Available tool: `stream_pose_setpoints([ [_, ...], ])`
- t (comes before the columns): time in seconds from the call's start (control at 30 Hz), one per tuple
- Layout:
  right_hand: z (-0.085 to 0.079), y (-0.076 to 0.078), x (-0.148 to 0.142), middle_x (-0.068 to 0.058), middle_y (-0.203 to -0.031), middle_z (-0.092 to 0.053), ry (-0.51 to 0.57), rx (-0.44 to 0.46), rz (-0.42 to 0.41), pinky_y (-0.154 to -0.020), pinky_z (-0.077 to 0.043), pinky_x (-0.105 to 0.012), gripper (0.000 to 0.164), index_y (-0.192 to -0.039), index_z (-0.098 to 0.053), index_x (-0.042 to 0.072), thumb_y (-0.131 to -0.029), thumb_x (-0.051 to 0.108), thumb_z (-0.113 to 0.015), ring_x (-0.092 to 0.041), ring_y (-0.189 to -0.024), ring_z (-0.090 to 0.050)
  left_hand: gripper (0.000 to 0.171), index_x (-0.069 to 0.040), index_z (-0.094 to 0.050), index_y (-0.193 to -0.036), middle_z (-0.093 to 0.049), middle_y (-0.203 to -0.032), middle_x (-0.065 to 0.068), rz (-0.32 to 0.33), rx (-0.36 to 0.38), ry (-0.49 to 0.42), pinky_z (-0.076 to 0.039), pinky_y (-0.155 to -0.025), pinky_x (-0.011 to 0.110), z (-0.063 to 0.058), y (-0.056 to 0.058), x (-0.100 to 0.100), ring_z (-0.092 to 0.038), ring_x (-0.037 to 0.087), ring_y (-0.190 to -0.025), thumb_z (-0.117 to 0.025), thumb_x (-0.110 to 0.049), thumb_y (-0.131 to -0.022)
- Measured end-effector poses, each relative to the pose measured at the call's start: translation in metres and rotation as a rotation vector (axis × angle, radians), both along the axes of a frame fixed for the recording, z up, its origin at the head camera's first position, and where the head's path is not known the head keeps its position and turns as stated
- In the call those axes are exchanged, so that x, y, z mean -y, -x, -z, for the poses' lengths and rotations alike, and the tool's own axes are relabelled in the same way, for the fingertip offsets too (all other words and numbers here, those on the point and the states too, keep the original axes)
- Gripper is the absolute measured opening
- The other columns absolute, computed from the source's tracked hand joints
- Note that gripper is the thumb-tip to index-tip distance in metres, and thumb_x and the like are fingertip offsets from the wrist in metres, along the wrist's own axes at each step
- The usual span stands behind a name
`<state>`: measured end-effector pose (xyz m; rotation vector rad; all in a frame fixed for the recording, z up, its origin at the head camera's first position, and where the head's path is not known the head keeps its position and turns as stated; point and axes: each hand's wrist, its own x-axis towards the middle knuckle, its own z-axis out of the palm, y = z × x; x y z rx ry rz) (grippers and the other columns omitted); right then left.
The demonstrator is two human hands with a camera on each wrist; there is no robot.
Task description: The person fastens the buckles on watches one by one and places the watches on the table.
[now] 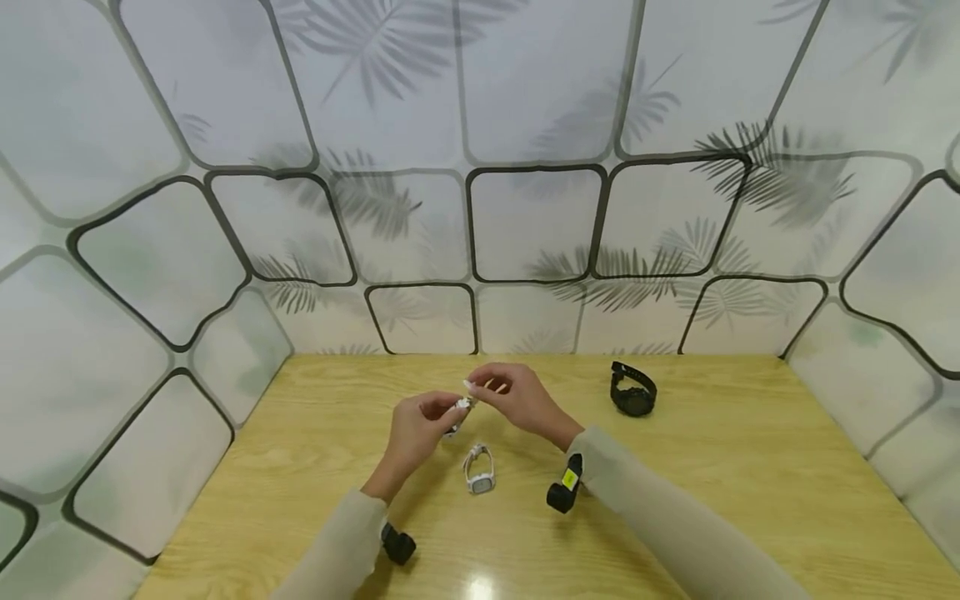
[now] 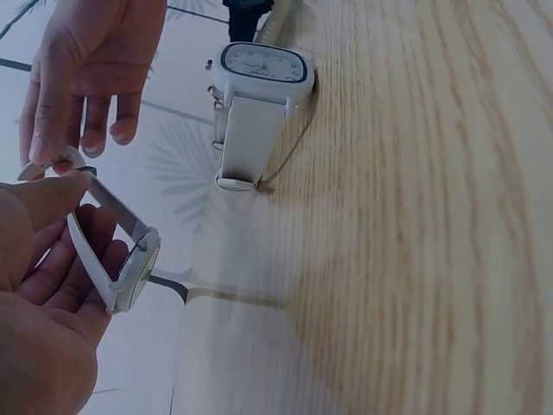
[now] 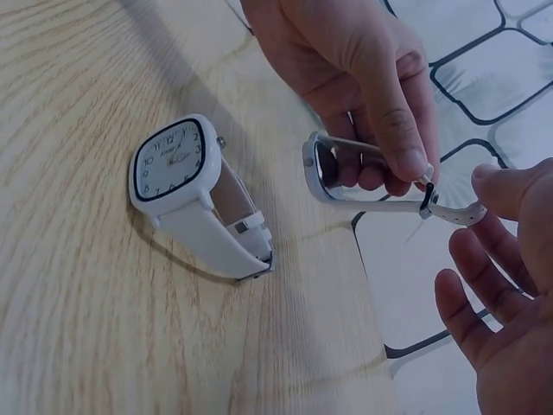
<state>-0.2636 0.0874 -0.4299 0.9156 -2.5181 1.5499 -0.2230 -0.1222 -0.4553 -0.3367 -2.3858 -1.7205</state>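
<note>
My left hand (image 1: 417, 429) grips a white wristwatch (image 3: 325, 177) by its strap close to the buckle, thumb on top, with the watch case hanging below the fingers. At the strap's free end, my right hand (image 1: 521, 398) pinches the white tip (image 3: 462, 213) between thumb and forefinger. In the right wrist view the strap passes through the metal buckle (image 3: 429, 197), so the band forms a loop. A second white wristwatch (image 1: 480, 471) stands on the table just below the hands, its strap fastened and its square dial showing numerals in the right wrist view.
A black wristwatch (image 1: 634, 392) lies farther back on the right of the wooden table (image 1: 735, 483). Behind the table's far edge rises a pale curtain-like wall (image 1: 536, 221) with dark outlines and leaf patterns. Black cameras (image 1: 562, 492) sit on both wrists.
</note>
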Motion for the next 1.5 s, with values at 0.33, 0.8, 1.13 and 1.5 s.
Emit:
stream_pose_setpoints([
  [0.33,0.0,0.002,0.002,0.004,-0.102,-0.07,-0.149,-0.142,-0.02,-0.069,-0.055,-0.028,0.014,-0.112,-0.077,0.018,-0.1,0.023,-0.071,-0.011,-0.081,-0.063,0.009,-0.008,-0.081,-0.1,-0.078,-0.092,0.006,0.003,-0.037,-0.001,-0.053,-0.061,0.02,-0.002,0.0,0.005,-0.072,0.017,-0.077,-0.081,-0.011,-0.091],
  [0.8,-0.001,-0.002,0.002,-0.001,-0.101,-0.067,-0.268,-0.234,-0.041,-0.063,-0.051,-0.023,0.013,-0.11,-0.078,0.012,-0.098,0.014,-0.072,-0.009,-0.076,-0.058,0.008,-0.008,-0.081,-0.099,-0.078,-0.093,0.006,-0.013,-0.031,-0.005,-0.054,-0.063,0.02,0.002,0.001,0.001,-0.072,0.019,-0.079,-0.08,-0.01,-0.091],
  [1.13,0.004,-0.007,0.005,-0.001,-0.101,-0.068,-0.232,-0.256,-0.002,-0.066,-0.053,-0.022,0.011,-0.107,-0.078,0.012,-0.097,0.013,-0.074,-0.009,-0.077,-0.06,0.009,-0.003,-0.081,-0.099,-0.077,-0.094,0.011,-0.002,-0.047,-0.025,-0.054,-0.063,0.019,-0.001,-0.003,-0.003,-0.073,0.023,-0.079,-0.079,-0.006,-0.091],
  [1.5,0.012,-0.005,-0.001,0.002,-0.113,-0.074,-0.097,-0.076,0.038,-0.077,-0.059,-0.029,0.019,-0.117,-0.075,0.015,-0.102,0.023,-0.068,-0.014,-0.09,-0.071,0.012,-0.007,-0.081,-0.101,-0.078,-0.095,0.008,0.009,-0.011,-0.04,-0.058,-0.067,0.023,0.002,0.001,-0.001,-0.073,0.019,-0.08,-0.081,-0.013,-0.091],
])
